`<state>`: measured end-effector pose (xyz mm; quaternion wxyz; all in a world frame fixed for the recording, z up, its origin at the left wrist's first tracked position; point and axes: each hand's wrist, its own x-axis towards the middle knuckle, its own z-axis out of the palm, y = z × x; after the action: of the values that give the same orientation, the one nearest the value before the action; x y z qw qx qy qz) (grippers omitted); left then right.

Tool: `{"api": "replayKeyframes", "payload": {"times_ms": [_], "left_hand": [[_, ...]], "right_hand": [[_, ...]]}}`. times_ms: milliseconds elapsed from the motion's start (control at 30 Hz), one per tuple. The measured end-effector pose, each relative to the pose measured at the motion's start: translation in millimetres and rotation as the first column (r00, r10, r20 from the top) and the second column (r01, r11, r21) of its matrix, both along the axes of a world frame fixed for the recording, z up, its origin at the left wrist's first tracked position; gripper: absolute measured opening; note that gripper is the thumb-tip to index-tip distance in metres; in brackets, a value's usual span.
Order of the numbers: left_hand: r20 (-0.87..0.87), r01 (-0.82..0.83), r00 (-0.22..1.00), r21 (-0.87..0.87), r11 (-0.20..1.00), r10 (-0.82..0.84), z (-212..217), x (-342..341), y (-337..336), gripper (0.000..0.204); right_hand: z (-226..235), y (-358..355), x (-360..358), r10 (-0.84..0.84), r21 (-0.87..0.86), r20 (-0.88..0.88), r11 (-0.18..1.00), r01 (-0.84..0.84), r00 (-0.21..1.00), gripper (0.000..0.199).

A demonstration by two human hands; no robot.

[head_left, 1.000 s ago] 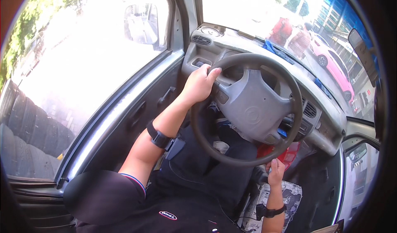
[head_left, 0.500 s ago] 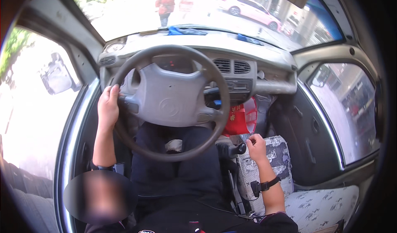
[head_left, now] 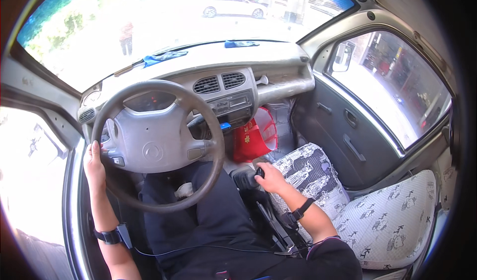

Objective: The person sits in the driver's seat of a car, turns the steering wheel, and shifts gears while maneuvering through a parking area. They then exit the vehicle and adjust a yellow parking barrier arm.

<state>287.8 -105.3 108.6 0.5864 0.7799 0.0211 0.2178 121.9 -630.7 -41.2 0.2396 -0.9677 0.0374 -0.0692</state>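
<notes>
Gear knob (head_left: 260, 172) noted at L edge of R hand (head_left: 271, 178), clasped by fingers; steering wheel (head_left: 219, 155) gripped by L hand (head_left: 94, 168).

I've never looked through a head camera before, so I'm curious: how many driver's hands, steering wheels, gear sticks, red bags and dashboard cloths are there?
Left hand and right hand: 2
Steering wheel: 1
Gear stick: 1
Red bag: 1
Blue cloths: 2
Total: 7
</notes>
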Motion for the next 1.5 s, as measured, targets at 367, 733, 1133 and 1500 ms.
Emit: {"api": "replayKeyframes", "payload": {"times_ms": [367, 733, 1133, 1500], "left_hand": [[0.042, 0.020, 0.999, 0.052, 0.998, -0.022, -27, 30, 35, 0.044], [0.024, 0.001, 1.000, 0.086, 0.996, -0.003, -11, 28, 22, 0.050], [0.078, 0.024, 0.996, 0.230, 0.973, -0.043, -13, 55, 59, 0.047], [0.268, -0.155, 0.953, 0.833, 0.531, -0.142, 107, 54, -72, 0.037]], "right_hand": [[-20, 3, -14, -0.012, 0.104, 0.003, 0.994, 0.012, 1.000, 0.059], [-35, 2, -25, -0.055, 0.182, 0.074, 0.982, 0.040, 0.996, 0.063], [-28, 11, -16, -0.067, 0.193, 0.065, 0.980, 0.053, 0.996, 0.063], [-32, 13, 19, -0.018, 0.098, 0.226, 0.995, -0.004, 0.974, 0.062]]}}
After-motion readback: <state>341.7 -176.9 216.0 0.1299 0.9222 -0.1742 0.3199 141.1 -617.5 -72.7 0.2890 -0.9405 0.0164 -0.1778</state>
